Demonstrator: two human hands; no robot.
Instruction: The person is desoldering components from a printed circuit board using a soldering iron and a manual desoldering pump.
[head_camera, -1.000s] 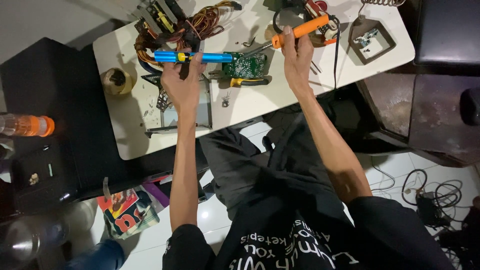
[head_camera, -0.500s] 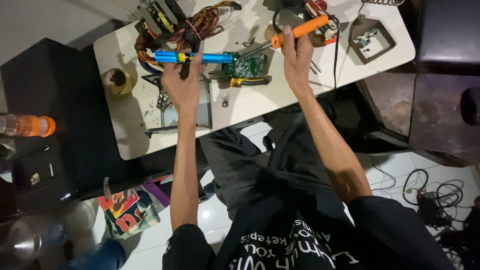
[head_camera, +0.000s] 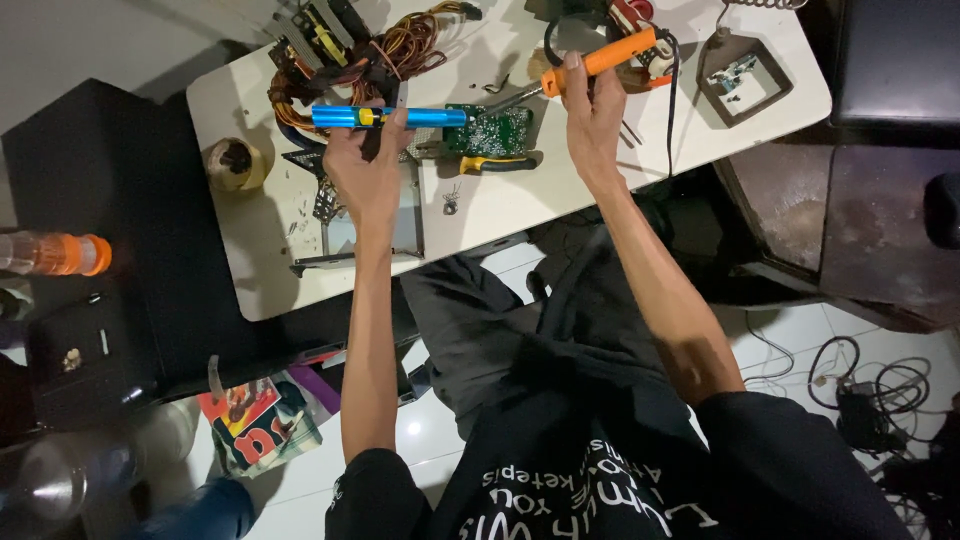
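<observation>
While the left hand (head_camera: 365, 175) wraps its fingers tightly round a smooth blue metal tube (head_camera: 390, 117) (a slim cylinder with a yellow band), the right hand (head_camera: 592, 125) is clamped round the orange plastic handle of a soldering iron (head_camera: 590, 68). Both tools point toward the green circuit board (head_camera: 492, 130), which lies flat on the scuffed white table (head_camera: 520, 200) between the hands, its surface studded with small parts.

tape roll (head_camera: 232, 163), orange-capped bottle (head_camera: 55, 254), wire bundle (head_camera: 400, 45)
</observation>
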